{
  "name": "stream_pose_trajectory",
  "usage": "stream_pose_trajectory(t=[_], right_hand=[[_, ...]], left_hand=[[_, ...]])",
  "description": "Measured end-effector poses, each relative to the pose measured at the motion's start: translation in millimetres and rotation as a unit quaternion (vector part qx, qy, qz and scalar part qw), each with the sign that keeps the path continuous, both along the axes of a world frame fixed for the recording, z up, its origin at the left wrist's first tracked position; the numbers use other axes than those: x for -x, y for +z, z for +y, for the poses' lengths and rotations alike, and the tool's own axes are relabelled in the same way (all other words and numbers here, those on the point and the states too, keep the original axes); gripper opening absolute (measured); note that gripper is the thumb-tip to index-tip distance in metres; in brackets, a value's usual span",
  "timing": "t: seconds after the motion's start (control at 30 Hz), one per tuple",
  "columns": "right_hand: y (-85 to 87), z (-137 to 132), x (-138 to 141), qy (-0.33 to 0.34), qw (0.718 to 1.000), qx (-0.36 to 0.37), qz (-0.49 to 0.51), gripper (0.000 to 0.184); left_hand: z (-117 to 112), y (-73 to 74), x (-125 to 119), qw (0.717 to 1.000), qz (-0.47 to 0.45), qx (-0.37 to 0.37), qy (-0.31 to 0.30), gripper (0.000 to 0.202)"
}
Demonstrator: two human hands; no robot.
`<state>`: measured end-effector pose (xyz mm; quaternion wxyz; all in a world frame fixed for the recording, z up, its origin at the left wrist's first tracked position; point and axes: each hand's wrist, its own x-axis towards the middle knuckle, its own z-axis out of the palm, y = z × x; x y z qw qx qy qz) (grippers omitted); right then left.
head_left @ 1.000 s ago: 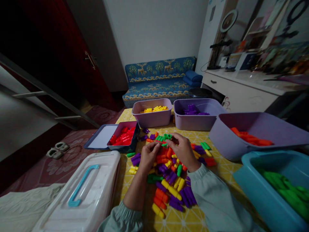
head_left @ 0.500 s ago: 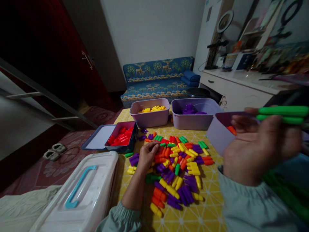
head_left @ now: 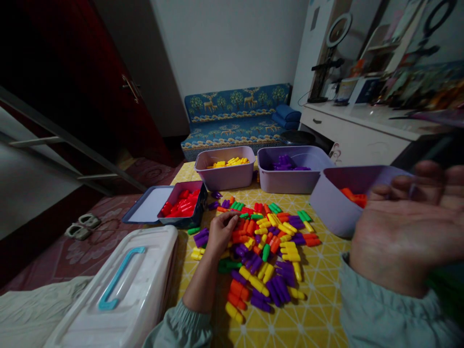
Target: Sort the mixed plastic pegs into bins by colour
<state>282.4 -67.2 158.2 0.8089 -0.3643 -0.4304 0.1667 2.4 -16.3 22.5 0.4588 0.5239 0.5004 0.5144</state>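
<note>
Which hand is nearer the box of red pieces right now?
Left. The left hand rests on the loose pile just right of the box of red pieces; the right hand is raised, open, far to the right by the orange-piece tub.

I see a dim, underexposed room: soft light reaches the white wall (head_left: 232,43) and yellow tablecloth (head_left: 319,309), while the door (head_left: 72,96) at left sinks to near-black. The wearer's right hand (head_left: 406,232), close to the lens, is smeared with motion blur, and I note wide-angle bending at the edges.
</note>
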Motion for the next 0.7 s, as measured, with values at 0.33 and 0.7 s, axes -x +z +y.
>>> stream_pose_trajectory(t=[0.33,0.7], right_hand=[[-57.3,43,103,0.161,0.959,0.158,-0.173,0.03],[-134.6,56,132,0.153,0.816,0.213,-0.515,0.033]], left_hand=[[-1,1.5,-2,1.0,-0.013,-0.001,0.0,0.028],[-2,0.9,1,0.998,0.029,-0.048,0.015,0.023]])
